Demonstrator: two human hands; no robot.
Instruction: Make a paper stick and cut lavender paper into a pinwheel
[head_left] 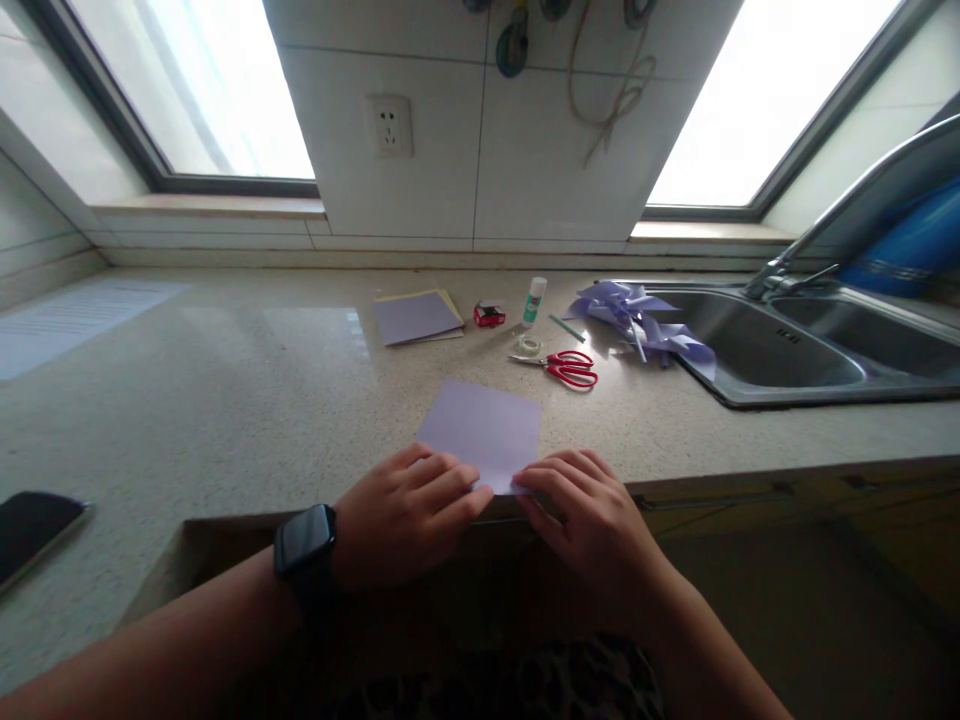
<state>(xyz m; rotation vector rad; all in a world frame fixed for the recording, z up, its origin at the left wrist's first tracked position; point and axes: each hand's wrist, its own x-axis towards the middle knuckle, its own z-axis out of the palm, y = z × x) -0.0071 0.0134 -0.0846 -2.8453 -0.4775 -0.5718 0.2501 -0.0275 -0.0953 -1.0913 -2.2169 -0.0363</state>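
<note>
Countertop (pixel 225 400): purple sheet (pixel 484 428) slightly askew, long axis unclear.

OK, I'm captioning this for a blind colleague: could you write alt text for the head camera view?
A person's left hand and right hand touch the near edge of a pale purple sheet on a speckled counter. Beyond it are stacked paper, red-handled scissors and a glue stick, with purple paper pinwheels by a sink.

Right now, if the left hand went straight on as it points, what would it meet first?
Touching the paper, the left hand would probably meet the right hand first, just across the gap; depth is unclear.
</note>
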